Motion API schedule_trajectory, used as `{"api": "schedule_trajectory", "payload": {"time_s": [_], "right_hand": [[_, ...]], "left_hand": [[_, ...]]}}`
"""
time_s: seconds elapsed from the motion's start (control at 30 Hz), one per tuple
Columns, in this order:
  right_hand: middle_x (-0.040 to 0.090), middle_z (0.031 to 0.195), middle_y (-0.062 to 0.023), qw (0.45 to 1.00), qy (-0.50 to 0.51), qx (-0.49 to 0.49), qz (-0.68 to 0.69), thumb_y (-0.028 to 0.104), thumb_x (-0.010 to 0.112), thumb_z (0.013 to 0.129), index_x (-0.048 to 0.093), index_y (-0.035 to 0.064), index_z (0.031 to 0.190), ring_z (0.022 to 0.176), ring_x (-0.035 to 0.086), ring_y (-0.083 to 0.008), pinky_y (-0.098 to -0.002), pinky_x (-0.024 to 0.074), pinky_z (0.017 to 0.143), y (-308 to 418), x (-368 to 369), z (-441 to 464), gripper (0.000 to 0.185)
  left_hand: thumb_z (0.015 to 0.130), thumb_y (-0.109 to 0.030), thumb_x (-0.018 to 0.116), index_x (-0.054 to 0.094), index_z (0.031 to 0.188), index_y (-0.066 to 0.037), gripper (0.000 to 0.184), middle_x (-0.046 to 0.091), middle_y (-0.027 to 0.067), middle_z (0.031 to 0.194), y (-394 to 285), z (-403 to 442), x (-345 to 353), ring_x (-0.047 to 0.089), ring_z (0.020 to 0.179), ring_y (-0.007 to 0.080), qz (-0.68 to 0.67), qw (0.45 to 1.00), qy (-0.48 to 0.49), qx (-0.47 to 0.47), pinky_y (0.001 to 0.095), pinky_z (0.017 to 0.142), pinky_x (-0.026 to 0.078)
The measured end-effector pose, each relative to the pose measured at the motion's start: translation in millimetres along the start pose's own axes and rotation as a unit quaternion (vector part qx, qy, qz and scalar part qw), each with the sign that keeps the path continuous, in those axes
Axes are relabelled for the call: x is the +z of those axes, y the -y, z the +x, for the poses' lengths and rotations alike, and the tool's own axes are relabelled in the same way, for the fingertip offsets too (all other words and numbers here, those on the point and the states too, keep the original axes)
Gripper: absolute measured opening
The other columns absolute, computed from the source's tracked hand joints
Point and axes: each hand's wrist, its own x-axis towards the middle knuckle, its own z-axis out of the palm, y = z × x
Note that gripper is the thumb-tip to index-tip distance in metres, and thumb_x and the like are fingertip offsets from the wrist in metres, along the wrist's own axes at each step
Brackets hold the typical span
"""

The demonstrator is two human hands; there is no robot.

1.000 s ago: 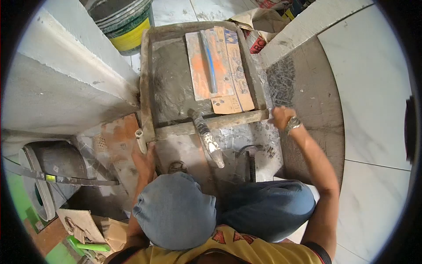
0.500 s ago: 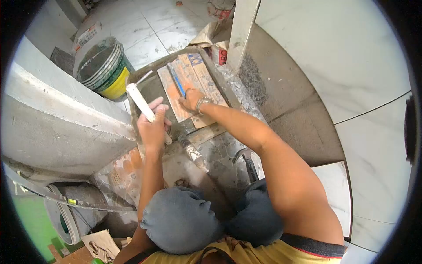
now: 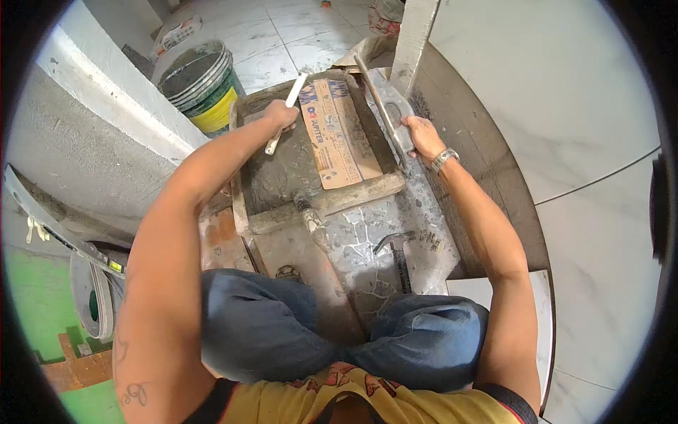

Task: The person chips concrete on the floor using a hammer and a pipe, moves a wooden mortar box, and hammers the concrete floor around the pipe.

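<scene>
My left hand (image 3: 281, 114) is closed around a narrow white bar (image 3: 295, 92), over the left side of a mortar tray (image 3: 240, 205). Grey wet mortar (image 3: 275, 177) lies in the tray beneath it. At the tray's right edge my right hand (image 3: 424, 136) grips a grey hand float (image 3: 395, 113) by its handle; the float stands tilted on edge. Between my hands a printed cardboard piece (image 3: 335, 134) lies in the tray. A mortar-crusted tool handle (image 3: 311, 220) rests across the tray's near rim.
A claw hammer (image 3: 399, 258) lies in front of my knees. Behind the tray on the left stands a bucket (image 3: 212, 109) with a yellow label. A spirit level (image 3: 70, 237) leans at the left, beside another bucket (image 3: 92, 297). A white post (image 3: 415, 49) rises at the back right.
My left hand has moved forward with the white bar. My right hand has moved right, off the cardboard, and the float is now on edge. The blue strip seen by it no longer shows.
</scene>
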Motion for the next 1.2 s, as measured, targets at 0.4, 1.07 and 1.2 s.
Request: {"api": "schedule_trajectory", "payload": {"time_s": [0.4,1.07,1.2], "right_hand": [[0.056,0.065,-0.003,0.999,-0.025,0.014,-0.042,0.031,0.054,0.092,0.061,0.0008,0.092,0.046,0.049,-0.013,-0.0288,0.0372,0.039,0,-36,-70,0.032],[0.057,0.065,-0.0027,0.996,-0.029,0.049,-0.076,0.034,0.052,0.092,0.062,0.0037,0.091,0.048,0.051,-0.0125,-0.0293,0.0397,0.04,-8,-51,-90,0.032],[0.056,0.064,-0.0025,0.996,-0.03,0.048,-0.074,0.034,0.051,0.092,0.061,0.0031,0.091,0.046,0.049,-0.0125,-0.0291,0.0389,0.039,-7,-46,-88,0.032]], "left_hand": [[0.09,-0.011,0.059,0.063,0.087,0.01,0.021,0.065,0.0147,0.068,18,98,74,0.06,0.047,0.0191,-0.099,0.991,-0.051,-0.075,0.033,0.039,0.045],[0.088,-0.01,0.066,0.066,0.11,-0.007,0.022,0.068,0.0082,0.092,43,100,65,0.067,0.074,0.0193,-0.1,0.993,0.038,-0.048,0.0329,0.055,0.051],[0.09,-0.004,0.061,0.063,0.114,-0.009,0.024,0.067,0.0088,0.098,51,114,57,0.068,0.089,0.0224,-0.099,0.987,0.114,-0.047,0.0425,0.067,0.057]]}}
